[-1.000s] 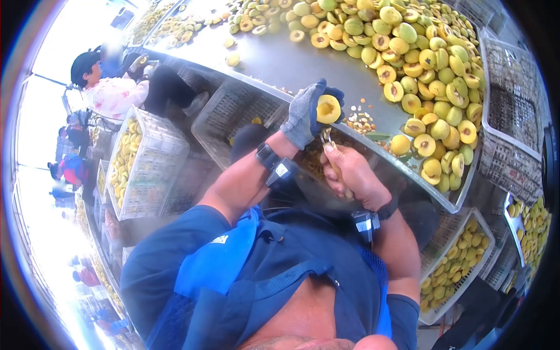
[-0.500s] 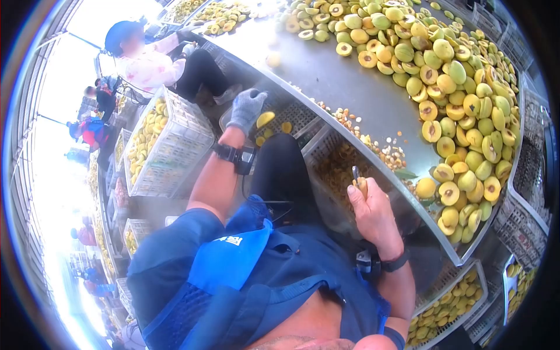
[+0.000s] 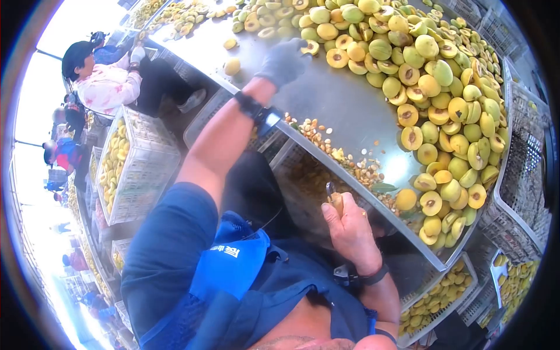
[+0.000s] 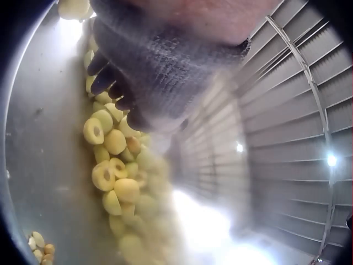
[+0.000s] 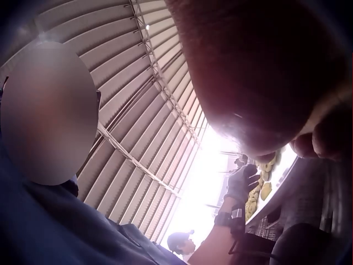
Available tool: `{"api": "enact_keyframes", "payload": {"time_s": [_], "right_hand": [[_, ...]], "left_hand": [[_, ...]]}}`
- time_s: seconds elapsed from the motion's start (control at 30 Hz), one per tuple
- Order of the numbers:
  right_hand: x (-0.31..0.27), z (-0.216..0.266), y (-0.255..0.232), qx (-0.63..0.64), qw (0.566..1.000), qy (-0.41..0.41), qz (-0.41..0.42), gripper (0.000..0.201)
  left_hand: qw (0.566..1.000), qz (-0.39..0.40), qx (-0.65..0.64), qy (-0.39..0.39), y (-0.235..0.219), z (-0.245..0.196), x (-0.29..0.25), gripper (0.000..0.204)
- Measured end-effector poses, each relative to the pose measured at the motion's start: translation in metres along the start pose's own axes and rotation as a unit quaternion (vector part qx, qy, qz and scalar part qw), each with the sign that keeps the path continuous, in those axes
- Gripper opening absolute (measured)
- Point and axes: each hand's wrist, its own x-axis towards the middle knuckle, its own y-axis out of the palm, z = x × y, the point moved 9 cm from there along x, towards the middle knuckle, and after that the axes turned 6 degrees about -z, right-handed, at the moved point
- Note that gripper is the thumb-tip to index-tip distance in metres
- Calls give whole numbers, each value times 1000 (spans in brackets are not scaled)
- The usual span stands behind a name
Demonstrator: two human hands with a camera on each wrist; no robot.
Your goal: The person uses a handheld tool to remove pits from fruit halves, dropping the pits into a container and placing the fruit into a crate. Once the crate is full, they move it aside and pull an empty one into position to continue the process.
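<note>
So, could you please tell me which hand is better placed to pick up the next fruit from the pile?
The left hand: gloved and empty, it reaches over the metal table beside the fruit pile, while the right hand grips the pitting tool near the body.

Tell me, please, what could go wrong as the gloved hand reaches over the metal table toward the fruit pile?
The left hand stretches far across the table, so it might knock fruit halves off the pile. The right hand grips a pitting tool with its tip up, unwatched, which could nick the reaching arm.

A fruit-processing shed: halved fruit (image 3: 431,87) heaped on a steel table (image 3: 344,111), crates (image 3: 137,169) alongside, corrugated roof (image 5: 138,110) overhead.
</note>
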Motion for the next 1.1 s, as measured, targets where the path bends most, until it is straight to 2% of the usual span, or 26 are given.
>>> {"api": "enact_keyframes", "payload": {"time_s": [0.03,0.07,0.1,0.13,0.2,0.27,0.3,0.33,0.37,0.4,0.43,0.5,0.53,0.6,0.63,0.7,0.73,0.8,0.83,0.97,1.0,1.03,1.07,1.1], "right_hand": [[0,0,0,7,1000,0,0,31],[1,1,-2,14,1000,-2,-1,31],[1,1,-3,2,1000,-3,-2,31],[1,1,-5,1,1000,-5,-8,31],[0,1,-10,-17,1000,-7,-15,31],[-1,3,-17,0,999,-18,-35,31],[-2,7,-21,-4,999,-21,-37,30],[-1,11,-24,-10,999,-26,-37,30],[1,10,-24,-7,999,-25,-38,30],[2,10,-28,3,997,-47,-66,30],[1,11,-31,11,994,-66,-91,30],[2,10,-32,13,991,-72,-111,30],[2,12,-35,14,988,-83,-133,31],[4,7,-33,11,990,-63,-127,32],[3,8,-35,19,986,-82,-143,33],[3,3,-34,18,984,-90,-152,36],[1,2,-34,15,984,-88,-153,36],[-2,-1,-34,44,985,-71,-150,39],[-3,-2,-35,39,983,-78,-161,41],[-10,-5,-38,42,981,-76,-173,41],[-11,-4,-38,52,978,-84,-181,41],[-12,-4,-38,62,976,-92,-188,41],[-11,-7,-36,64,975,-94,-189,41],[-7,-15,-31,128,974,-83,-166,40]], "left_hand": [[995,-52,72,37,9,-3,12,37],[995,-56,69,39,15,-4,25,37],[993,61,57,-83,40,17,35,38],[962,179,44,-200,66,35,36,39],[973,152,17,-175,85,53,37,44],[975,160,-13,-153,82,43,26,48],[960,195,-67,-191,86,47,14,39],[959,198,-66,-190,78,41,3,39],[912,208,-226,-271,69,31,-16,37],[833,212,-378,-344,61,17,-37,36],[831,215,-377,-347,49,4,-53,36],[777,240,-488,-317,27,-42,-84,41],[773,243,-490,-322,13,-64,-101,41],[721,227,-585,-294,-18,-118,-123,44],[718,228,-587,-296,-25,-133,-136,44],[626,226,-668,-333,-33,-162,-160,45],[624,227,-670,-333,-39,-171,-169,45],[764,225,-586,-150,-66,-198,-169,45],[803,197,-555,-91,-74,-203,-171,47],[817,179,-542,-79,-80,-210,-183,42],[722,195,-631,-209,-65,-202,-192,39],[601,204,-698,-332,-52,-199,-203,36],[603,204,-696,-331,-54,-202,-205,36],[607,188,-702,-321,-59,-204,-206,35]]}}
